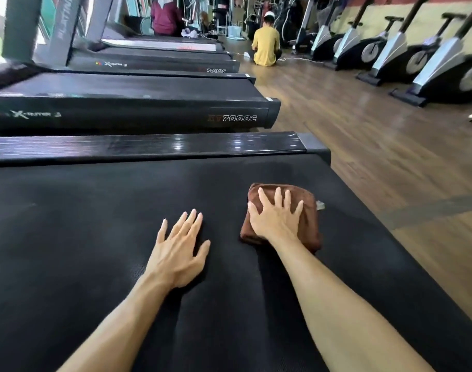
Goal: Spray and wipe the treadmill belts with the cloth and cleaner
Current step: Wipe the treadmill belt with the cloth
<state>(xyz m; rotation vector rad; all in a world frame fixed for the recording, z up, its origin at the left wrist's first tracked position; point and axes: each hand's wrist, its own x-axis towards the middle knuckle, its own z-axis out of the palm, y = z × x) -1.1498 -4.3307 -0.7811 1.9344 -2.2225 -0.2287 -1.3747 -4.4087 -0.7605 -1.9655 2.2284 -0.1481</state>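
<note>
A folded brown cloth is found lying flat on the black treadmill belt, toward the belt's rear end and its right-hand edge. The right hand is pressed on top of the cloth, palm down, with the fingers spread and straight; nothing is gripped or pinched. The left hand is laid flat on the bare belt just beside the cloth, fingers extended, and nothing is held by it. No cleaner bottle can be seen. A faintly darker, damp-looking patch is noted on the belt beyond the cloth, though this cannot be confirmed.

The step in hand is judged to be wiping. It is recommended that even palm pressure be kept so the cloth is not bunched or unfolded, that strokes be overlapped across the full width up to the glossy side rail, and that the belt be steadied by the left hand so it is not dragged along under the stroke. Further treadmills are seen alongside and are presumed still to be treated.
</note>
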